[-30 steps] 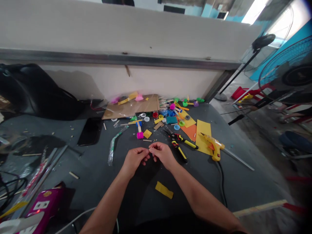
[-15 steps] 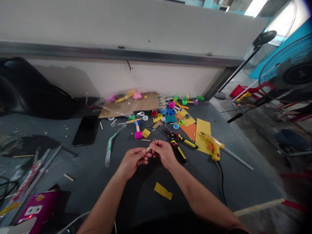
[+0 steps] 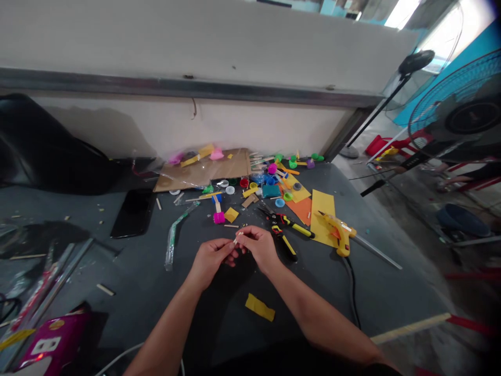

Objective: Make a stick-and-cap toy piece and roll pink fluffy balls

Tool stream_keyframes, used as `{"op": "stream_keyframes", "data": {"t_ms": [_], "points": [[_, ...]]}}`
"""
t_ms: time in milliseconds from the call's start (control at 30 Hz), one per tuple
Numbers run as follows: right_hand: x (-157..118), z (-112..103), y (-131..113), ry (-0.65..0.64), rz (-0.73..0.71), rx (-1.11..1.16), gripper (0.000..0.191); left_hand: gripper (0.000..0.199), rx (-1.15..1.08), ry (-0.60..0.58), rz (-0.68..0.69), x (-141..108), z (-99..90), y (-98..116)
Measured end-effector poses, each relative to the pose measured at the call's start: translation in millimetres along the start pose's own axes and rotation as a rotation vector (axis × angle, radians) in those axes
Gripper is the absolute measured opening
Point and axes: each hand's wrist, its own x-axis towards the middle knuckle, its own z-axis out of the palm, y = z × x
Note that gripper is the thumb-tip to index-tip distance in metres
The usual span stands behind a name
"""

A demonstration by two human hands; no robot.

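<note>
Right of right hand [image 3: 260, 246]: yellow-handled pliers [image 3: 301, 230], hot glue gun [image 3: 340, 235]. Right hand pinches small wooden stick [image 3: 237, 238]; left hand [image 3: 211, 258] curled closed, just beside it.

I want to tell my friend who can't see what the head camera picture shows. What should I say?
Two bare hands hold a small pale stick above a dark worktable. Colourful bottle caps, yellow paper and a yellow glue gun lie just beyond them.

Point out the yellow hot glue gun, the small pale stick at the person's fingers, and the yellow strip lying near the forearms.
yellow hot glue gun [image 3: 340, 233]: head view, on its body.
small pale stick [image 3: 237, 238]: head view, on its exposed tip.
yellow strip [image 3: 260, 307]: head view, on its middle.
</note>
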Motion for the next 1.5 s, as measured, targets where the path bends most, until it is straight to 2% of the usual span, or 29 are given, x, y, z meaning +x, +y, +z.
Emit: {"op": "stream_keyframes", "data": {"t_ms": [233,400,533,667,800,967,1167,1400,1500], "points": [[2,-7,4,-0.028,0.087,0.182,0.015,0.024,-0.102,-0.073,0.063,-5,-2.0,-2],[2,-7,5,-0.037,0.116,0.195,0.018,0.023,0.005,-0.037,0.113,-4,-1.1,-1],[1,-5,6,-0.047,0.048,0.108,0.015,0.020,0.125,0.020,0.142,-4,0.0,2],[-2,-4,6,-0.014,-0.072,-0.119,0.010,0.021,0.235,0.032,0.159,-2,-0.5,1],[-5,-4,6,0.005,-0.157,-0.294,0.007,0.030,0.287,0.130,0.273,1,-0.2,-2],[-2,-2,5,-0.012,-0.075,-0.236,0.014,0.016,0.450,0.191,0.304,1,-1.8,-1],[1,-2,7,0.017,-0.057,-0.244,0.015,0.015,0.562,0.222,0.315,2,-4.7,-1],[0,-3,10,0.012,-0.071,-0.232,0.008,0.015,0.522,0.195,0.257,3,-2.7,0],[2,-5,12,0.010,-0.027,-0.145,0.009,0.020,0.258,0.129,0.153,3,-2.4,-2]]}}
